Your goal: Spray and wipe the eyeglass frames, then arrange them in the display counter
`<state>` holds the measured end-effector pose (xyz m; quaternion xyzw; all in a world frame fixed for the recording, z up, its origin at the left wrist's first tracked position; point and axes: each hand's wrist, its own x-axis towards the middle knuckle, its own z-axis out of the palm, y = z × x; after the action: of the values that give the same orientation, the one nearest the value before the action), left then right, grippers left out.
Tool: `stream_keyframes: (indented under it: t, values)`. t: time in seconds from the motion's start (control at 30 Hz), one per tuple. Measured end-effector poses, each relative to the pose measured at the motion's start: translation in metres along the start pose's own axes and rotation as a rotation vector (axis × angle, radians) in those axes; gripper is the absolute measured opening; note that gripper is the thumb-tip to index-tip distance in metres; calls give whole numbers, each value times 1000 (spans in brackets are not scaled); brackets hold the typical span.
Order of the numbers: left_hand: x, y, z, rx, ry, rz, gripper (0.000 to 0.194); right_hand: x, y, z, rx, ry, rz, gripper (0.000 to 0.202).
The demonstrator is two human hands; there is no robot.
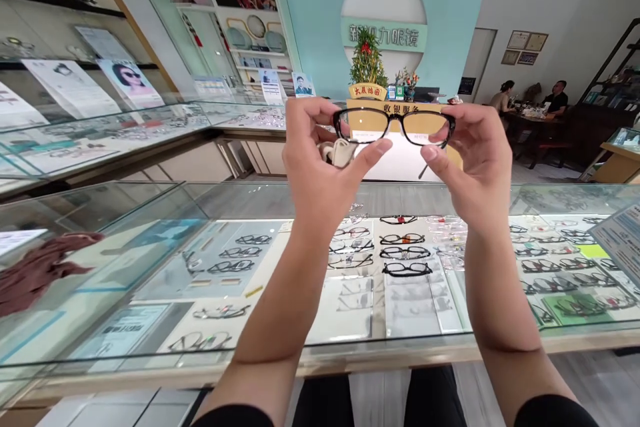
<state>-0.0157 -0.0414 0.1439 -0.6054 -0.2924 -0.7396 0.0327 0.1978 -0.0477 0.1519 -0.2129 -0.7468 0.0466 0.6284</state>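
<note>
Black-framed eyeglasses [395, 119] are held up in the air at the upper middle, above the glass display case. My left hand [327, 153] grips their left end, thumb below the lens, and also has a pale folded cloth [341, 153] tucked in its curled fingers. At the right end of the frame, my right hand [473, 157] pinches the rim and hinge, with one thin temple pointing down beside the thumb. Below, rows of glasses [405, 253] lie inside the case.
A glass display case [310, 353] spans the front, with a brown cloth [45, 267] at its left and a printed sheet [620, 240] at its right. More counters stand behind. Two people [556, 100] sit at a table at the back right.
</note>
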Motion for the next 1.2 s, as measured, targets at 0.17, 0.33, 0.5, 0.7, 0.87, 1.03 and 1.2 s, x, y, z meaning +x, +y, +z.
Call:
stream_keyframes:
  t: [0.17,0.33,0.5,0.7,0.87,1.03,1.2]
  values:
    - [-5,11,-11,-42,-83,-86,61,-5,-4,-6,10,-5,28,42]
    - [-2,16,-15,-51,-75,-119,50,-8,-7,0,-9,57,64,40]
    - [-1,9,-18,-21,-66,-119,45,-10,-17,4,-72,92,36,36]
    - [2,6,-24,30,-69,-65,38,-8,-26,3,-123,77,21,32]
    - [4,14,-22,54,-12,-101,38,-7,-24,4,-240,133,22,33]
    - [4,16,-21,69,-45,-140,38,-8,-23,6,-282,161,22,36]
    - [5,11,-19,94,0,-97,38,-10,-25,10,-309,203,16,35]
